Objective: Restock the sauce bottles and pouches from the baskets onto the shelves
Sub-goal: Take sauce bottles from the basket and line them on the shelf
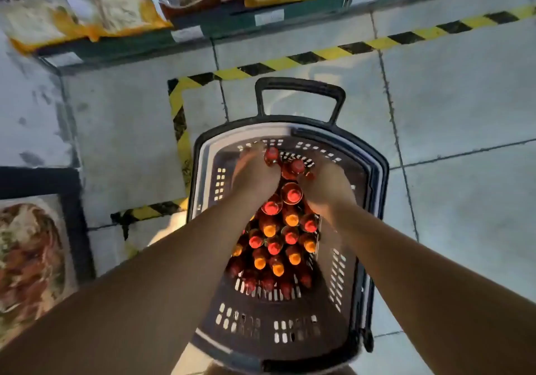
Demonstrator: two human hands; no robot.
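We look straight down into a dark slotted basket point(352, 296) standing on the grey tiled floor point(464, 107) at the centre of the frame, its black pull handle point(300, 87) raised toward the top. Sauce bottles point(278, 238) with red and orange caps stand packed upright in the middle of the basket, well inside its walls. Both bare forearms come in from the bottom corners and meet over the far half of the basket. Our left hand point(255, 171) is curled, its fingers wrapped round a red-capped bottle point(271, 155) whose cap shows just past the knuckles at the upper edge of the hand. Our right hand point(324, 186) is curled as well and grips a second bottle point(294, 168), with its red cap and shoulder showing at the hand's upper left; how many bottles it holds we cannot tell, since the fingers hide what lies under them. The two hands sit close together with the caps between them. Yellow-and-black hazard tape point(319, 52) runs across the floor above the basket and turns down along its left side. Along the top of the frame a dark green shelf edge point(203, 23) carries pale price tags point(269, 17), and pouches point(116, 0) in white and yellow packaging stand on it at the upper left. A printed food picture point(29, 258) fills the lower left edge.
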